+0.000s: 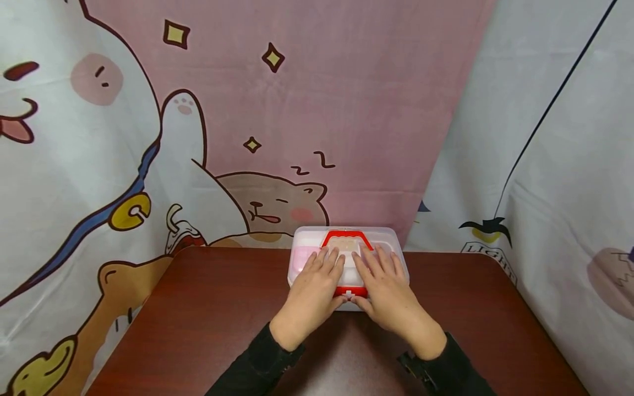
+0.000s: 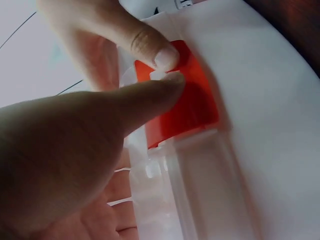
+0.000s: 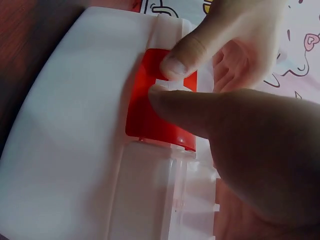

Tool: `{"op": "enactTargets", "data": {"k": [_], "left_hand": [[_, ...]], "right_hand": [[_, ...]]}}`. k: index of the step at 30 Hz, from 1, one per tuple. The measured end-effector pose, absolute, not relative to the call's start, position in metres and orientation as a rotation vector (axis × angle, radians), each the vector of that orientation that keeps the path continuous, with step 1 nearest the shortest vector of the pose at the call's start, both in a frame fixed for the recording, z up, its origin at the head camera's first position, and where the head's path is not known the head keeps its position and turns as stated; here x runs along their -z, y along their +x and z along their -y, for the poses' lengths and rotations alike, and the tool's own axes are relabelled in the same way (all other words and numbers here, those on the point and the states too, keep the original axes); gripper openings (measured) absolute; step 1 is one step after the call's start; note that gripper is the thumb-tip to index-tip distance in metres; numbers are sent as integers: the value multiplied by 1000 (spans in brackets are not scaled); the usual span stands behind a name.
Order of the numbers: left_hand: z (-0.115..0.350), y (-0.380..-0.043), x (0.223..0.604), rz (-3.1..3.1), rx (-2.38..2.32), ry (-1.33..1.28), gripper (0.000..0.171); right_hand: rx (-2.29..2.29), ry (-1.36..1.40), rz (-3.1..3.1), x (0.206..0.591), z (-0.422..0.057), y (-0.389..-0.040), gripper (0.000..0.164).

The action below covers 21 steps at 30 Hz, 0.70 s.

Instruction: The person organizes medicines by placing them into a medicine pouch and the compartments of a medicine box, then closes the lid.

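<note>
A white first-aid box with a see-through lid sits at the table's far edge in the head view. Its red handle lies flat on the lid, and a red latch with a white cross is on the front. My left hand rests on the lid's left half, fingers stretched forward. On the right half lies my right hand, its fingers spread and straight. Both thumbs press the red latch in the left wrist view, partly covering the cross. The right wrist view shows the latch lying against the box front.
The box stands on a dark brown table. Behind it hangs a pink and white cloth printed with cartoon animals, which also runs along both sides. Pinkish contents show through the lid.
</note>
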<state>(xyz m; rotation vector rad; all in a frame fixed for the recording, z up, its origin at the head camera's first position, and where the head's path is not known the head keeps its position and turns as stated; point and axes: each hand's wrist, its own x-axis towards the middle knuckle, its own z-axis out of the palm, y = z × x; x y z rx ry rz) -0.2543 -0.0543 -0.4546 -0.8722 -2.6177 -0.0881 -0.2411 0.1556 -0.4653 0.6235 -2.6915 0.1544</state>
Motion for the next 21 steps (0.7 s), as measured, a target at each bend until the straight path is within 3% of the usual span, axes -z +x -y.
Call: {"op": "enactTargets", "data": {"k": [21], "left_hand": [[47, -252, 458, 2576, 43, -817, 91]], "right_hand": [[-157, 504, 2674, 465, -147, -241, 98]]}}
